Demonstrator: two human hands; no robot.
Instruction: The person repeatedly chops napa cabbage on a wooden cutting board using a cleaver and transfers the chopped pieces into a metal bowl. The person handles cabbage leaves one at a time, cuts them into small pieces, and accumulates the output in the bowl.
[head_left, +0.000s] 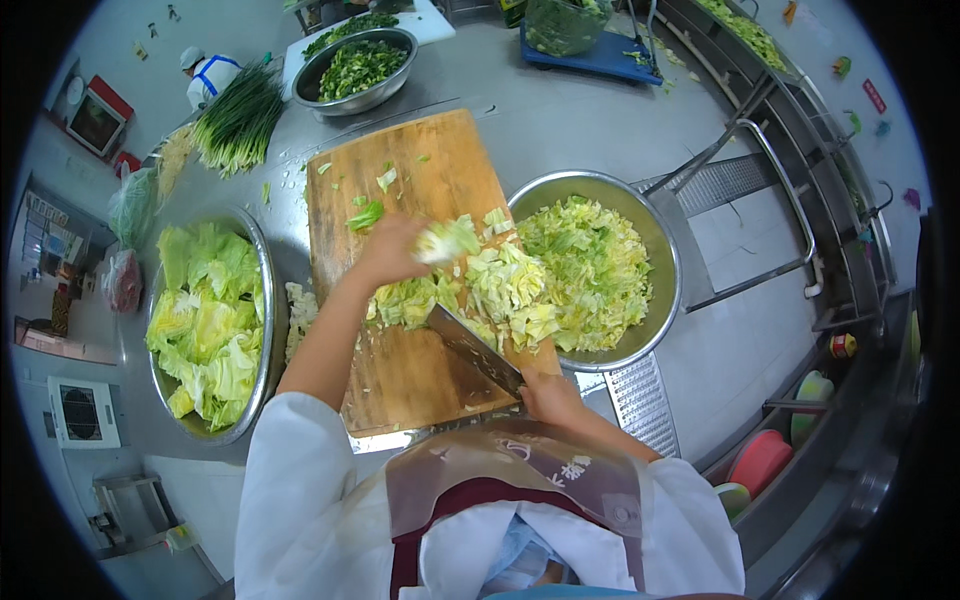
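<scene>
My left hand (391, 246) grips a pale leafy clump of lettuce (448, 240), blurred, above the wooden cutting board (420, 375). My right hand (553, 397) holds a cleaver (474, 346) by its handle near the board's front right corner. The blade stands on edge against a heap of cut lettuce (510, 285), which lies along the board's right side. More cut leaves (412, 301) sit beneath my left forearm and hand. Against the board's right edge, a steel bowl (670, 319) is filled with chopped lettuce (589, 277).
At left, a steel basin (264, 300) holds large lettuce leaves (206, 322). Green onions (238, 116) lie at the far left, near a bowl (352, 103) of chopped greens. A co-worker (214, 75) is beyond. A metal-framed cart (787, 202) and a blue trolley (592, 61) stand right.
</scene>
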